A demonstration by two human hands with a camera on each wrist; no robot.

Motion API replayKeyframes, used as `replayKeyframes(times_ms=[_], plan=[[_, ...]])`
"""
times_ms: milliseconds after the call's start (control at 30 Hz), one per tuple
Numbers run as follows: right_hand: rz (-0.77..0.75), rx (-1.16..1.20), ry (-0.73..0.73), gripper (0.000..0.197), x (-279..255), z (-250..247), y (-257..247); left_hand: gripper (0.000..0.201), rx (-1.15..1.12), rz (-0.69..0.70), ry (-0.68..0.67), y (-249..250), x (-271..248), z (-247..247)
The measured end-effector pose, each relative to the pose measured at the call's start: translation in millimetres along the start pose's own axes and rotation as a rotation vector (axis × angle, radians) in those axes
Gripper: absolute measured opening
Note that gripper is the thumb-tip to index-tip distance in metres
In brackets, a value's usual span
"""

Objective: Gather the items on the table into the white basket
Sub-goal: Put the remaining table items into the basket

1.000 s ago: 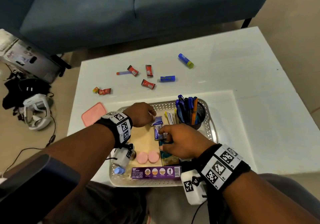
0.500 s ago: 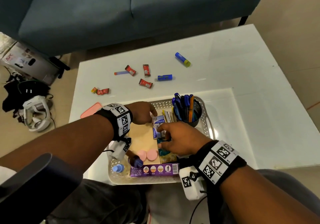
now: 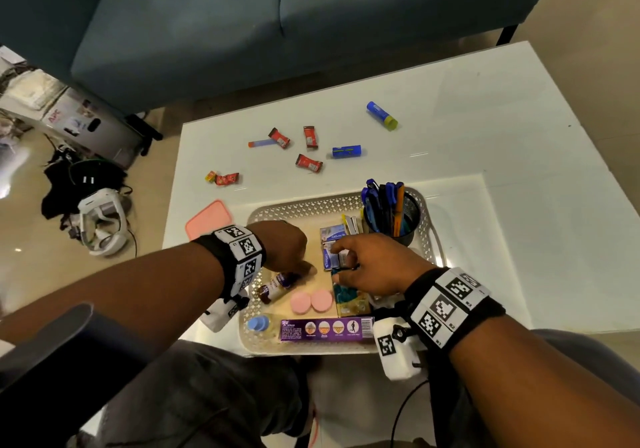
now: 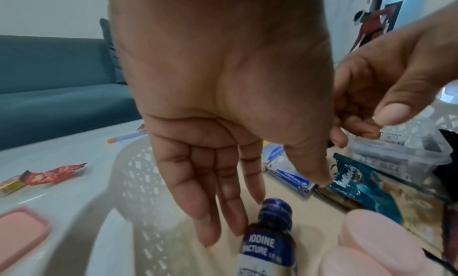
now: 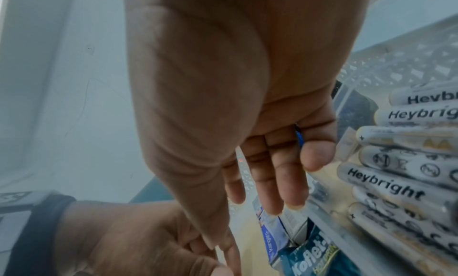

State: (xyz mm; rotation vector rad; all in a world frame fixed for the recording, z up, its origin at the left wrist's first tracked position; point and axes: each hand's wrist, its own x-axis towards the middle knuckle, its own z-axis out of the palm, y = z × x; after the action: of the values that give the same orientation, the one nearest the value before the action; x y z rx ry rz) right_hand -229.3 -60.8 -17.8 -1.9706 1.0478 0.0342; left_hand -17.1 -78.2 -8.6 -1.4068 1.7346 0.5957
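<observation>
We count about 8 small items left loose on the table [image 3: 485, 156], all on the far side of the white basket [image 3: 431, 236], well apart from both hands. 3 red wrappers [image 3: 309, 163] lie in a loose cluster beside a thin blue and orange tube [image 3: 260, 143]. A blue pack [image 3: 346, 151] lies just right of them with its long axis running left to right. A blue and yellow glue stick [image 3: 381, 115] lies furthest out, angled from far left to near right. A 4th red wrapper with a small yellow sweet [image 3: 223, 178] sits nearer on the left, and a pink lid [image 3: 208, 219] lies just beside the basket's left wall.

The left hand [image 3: 284, 246] is nearer to the wrapper, the lid and the cluster; the right hand [image 3: 372, 267] is nearer to the blue pack and the glue stick. We judge a reach forward over the far rim is what comes next.

Both hands are low inside the basket. The left hangs relaxed, fingers straight down beside an iodine bottle [image 4: 266, 239], holding nothing. The right's fingers are loosely extended and touch a blue and white box [image 3: 330, 255]; we cannot tell whether they pinch it.

Also in the basket are a pen holder [image 3: 394, 219], 2 pink discs [image 3: 311, 301], a teal sachet [image 3: 348, 297] and a purple box [image 3: 327, 329].

The table is white and glossy. A blue sofa [image 3: 242, 31] stands beyond it, with a headset [image 3: 102, 220] on the floor at left.
</observation>
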Motion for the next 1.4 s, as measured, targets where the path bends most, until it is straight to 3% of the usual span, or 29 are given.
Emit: replayKeyframes(times_ms=[67, 133, 300, 567, 800, 1400], plan=[[0.002, 0.009, 0.005, 0.057, 0, 1, 0, 0.068, 0.004, 0.006, -0.074, 5, 0, 7], [-0.002, 0.013, 0.008, 0.057, -1, 3, 2, 0.068, 0.056, 0.008, -0.065, 9, 0, 11], [0.003, 0.058, 0.006, 0.057, 0, 3, 11, 0.041, 0.22, 0.057, -0.023, 19, 0, 11], [0.013, 0.106, -0.014, 0.055, 4, 2, 9, 0.033, 0.198, 0.03, 0.017, -1, -35, -6], [0.013, 0.118, -0.013, 0.056, 2, 4, 11, 0.046, 0.18, -0.054, 0.056, -11, -61, 15], [0.003, 0.117, 0.004, 0.056, 9, 8, 17, 0.045, 0.119, -0.086, 0.111, -9, -74, 30]])
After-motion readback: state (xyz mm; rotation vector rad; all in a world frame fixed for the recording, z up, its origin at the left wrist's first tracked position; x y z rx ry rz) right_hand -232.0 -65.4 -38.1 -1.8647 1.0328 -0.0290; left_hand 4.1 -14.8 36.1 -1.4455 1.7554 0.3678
